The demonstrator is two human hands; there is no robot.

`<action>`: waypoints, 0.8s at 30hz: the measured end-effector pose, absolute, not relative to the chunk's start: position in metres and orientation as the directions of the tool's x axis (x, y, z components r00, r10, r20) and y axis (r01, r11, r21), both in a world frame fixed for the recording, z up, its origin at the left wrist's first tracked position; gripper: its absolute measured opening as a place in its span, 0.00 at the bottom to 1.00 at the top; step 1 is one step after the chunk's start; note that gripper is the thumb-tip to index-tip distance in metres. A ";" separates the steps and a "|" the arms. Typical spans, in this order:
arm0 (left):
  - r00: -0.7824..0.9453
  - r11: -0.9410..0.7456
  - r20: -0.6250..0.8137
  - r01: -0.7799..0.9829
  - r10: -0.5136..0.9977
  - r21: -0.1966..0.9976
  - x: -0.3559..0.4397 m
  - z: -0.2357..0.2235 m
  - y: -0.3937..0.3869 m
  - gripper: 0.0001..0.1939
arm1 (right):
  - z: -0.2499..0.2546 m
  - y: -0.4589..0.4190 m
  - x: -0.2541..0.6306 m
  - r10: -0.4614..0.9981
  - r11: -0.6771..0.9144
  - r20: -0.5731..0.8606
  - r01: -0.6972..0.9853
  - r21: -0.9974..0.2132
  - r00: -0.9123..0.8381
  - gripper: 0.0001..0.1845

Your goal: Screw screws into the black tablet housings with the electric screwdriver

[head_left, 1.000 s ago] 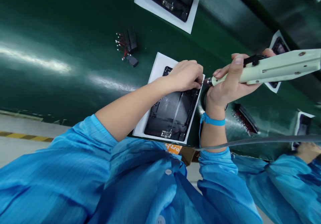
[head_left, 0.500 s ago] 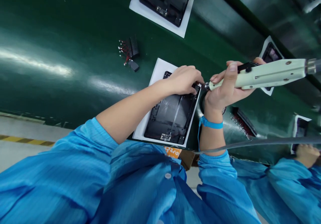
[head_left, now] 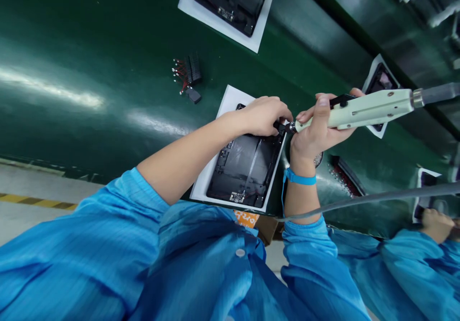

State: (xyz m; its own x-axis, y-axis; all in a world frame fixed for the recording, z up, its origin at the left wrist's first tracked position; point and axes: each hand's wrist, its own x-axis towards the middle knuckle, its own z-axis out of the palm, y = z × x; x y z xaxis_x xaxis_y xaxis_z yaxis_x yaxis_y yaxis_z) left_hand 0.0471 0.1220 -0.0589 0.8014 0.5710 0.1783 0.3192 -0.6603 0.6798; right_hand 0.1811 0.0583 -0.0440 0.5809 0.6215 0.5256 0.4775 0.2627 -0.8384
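Observation:
My right hand [head_left: 318,124] is wrapped round a pale green electric screwdriver [head_left: 373,111], which lies nearly level and points left. Its bit end reaches the upper right corner of an opened black tablet housing [head_left: 239,160], close to my left fingertips. Bent over that corner, my left hand [head_left: 266,115] has its thumb and fingers closed at a dark part; what they pinch is mostly hidden. Under the housing is a white sheet [head_left: 201,187] at the table's near edge. A small circuit board [head_left: 237,197] shows at the housing's lower end.
Black blocks with red wires [head_left: 192,72] lie left on the green table [head_left: 89,33]. More wired blocks [head_left: 348,175] lie right, beyond the grey cable [head_left: 377,197]. Another tablet housing [head_left: 233,5] sits on a sheet at the back. A co-worker's hand [head_left: 436,225] is far right.
My right hand and the screwdriver have moved left and slightly down, bringing the bit to the housing's corner. My left hand stays nearly in place. The view has shifted a little.

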 end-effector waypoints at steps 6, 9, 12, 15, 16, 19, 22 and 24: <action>0.780 -0.655 0.216 0.302 0.588 0.693 0.047 -0.061 0.118 0.24 | -0.045 0.059 0.183 0.632 0.318 0.526 0.428 -0.846 0.569 0.23; 0.742 -0.642 0.244 0.309 0.624 0.702 0.051 -0.065 0.116 0.21 | -0.046 0.059 0.183 0.660 0.361 0.517 0.374 -0.854 0.544 0.26; 0.722 -0.640 0.265 0.308 0.639 0.704 0.054 -0.070 0.116 0.20 | -0.052 0.060 0.183 0.655 0.396 0.525 0.346 -0.851 0.543 0.30; 0.716 -0.658 0.289 0.306 0.636 0.688 0.054 -0.073 0.116 0.18 | -0.059 0.062 0.182 0.660 0.377 0.509 0.342 -0.861 0.553 0.34; 0.714 -0.667 0.300 0.305 0.632 0.679 0.054 -0.074 0.115 0.17 | -0.061 0.062 0.181 0.670 0.375 0.505 0.338 -0.863 0.544 0.35; 0.704 -0.690 0.331 0.308 0.628 0.655 0.051 -0.078 0.115 0.17 | -0.060 0.062 0.185 0.690 0.407 0.518 0.321 -0.855 0.505 0.35; 0.698 -0.693 0.336 0.314 0.632 0.649 0.049 -0.080 0.115 0.17 | -0.049 0.058 0.205 0.623 0.443 0.583 0.378 -0.813 0.522 0.28; 0.704 -0.693 0.327 0.320 0.630 0.646 0.047 -0.081 0.115 0.15 | -0.040 0.053 0.226 0.533 0.439 0.666 0.503 -0.745 0.521 0.25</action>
